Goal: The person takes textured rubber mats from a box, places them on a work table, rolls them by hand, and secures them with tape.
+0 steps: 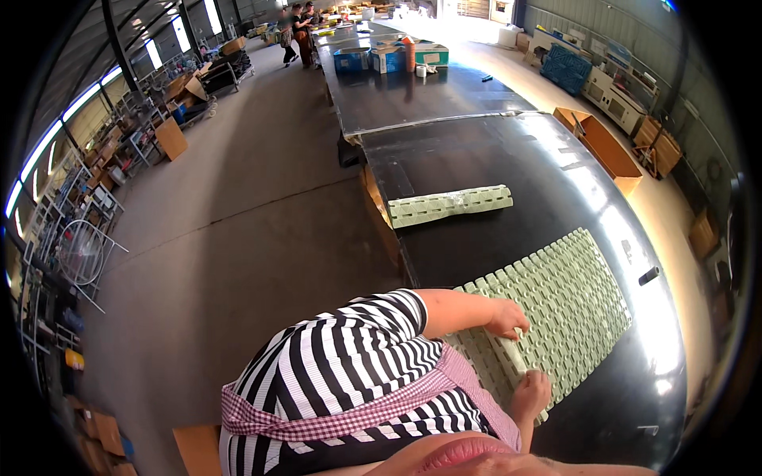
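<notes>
Found pale-green block-textured mat lying on black tabletop, close beside checked apron. Runs lengthwise from apron toward view's upper right. Noted left hand and right hand with fingers half-curled at opposite ends of a crosswise raised strip; cannot confirm firm hold.
</notes>
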`<state>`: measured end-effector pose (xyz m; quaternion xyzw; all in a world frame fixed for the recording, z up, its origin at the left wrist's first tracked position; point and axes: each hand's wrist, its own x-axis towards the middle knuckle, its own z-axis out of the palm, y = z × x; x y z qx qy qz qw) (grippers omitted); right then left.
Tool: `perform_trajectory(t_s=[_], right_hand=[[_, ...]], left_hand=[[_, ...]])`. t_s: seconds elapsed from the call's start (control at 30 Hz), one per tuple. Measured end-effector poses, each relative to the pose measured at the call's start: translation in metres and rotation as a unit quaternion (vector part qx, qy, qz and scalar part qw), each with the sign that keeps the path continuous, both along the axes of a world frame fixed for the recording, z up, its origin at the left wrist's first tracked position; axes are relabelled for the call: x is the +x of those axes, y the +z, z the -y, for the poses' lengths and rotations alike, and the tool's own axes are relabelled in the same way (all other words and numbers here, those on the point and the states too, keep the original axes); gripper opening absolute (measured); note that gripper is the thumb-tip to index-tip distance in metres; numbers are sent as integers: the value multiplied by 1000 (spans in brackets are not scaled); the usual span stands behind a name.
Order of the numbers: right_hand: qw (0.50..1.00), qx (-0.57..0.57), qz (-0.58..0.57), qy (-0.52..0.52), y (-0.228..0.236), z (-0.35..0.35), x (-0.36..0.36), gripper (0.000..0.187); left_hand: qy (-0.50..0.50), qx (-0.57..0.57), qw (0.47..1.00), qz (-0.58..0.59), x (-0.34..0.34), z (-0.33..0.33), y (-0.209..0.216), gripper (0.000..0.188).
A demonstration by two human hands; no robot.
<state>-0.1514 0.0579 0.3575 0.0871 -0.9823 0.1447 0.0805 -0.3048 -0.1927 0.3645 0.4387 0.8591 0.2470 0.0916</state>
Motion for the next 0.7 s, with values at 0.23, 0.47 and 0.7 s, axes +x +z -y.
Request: perform_trajectory(t_s=[0.23,0.47,0.7], right_hand=[[995,-35,-93,-29,3,26,14,44],[997,-16,-66,-22,-7,-1,-4,35],[997,-77,-20,0,-20,-55,3,41]], left_hand=[[83,-42,995,-46,-13,-12,4,28],[320,11,947,-35,21,48,11,37],[404,144,902,48,30,59,-27,55]])
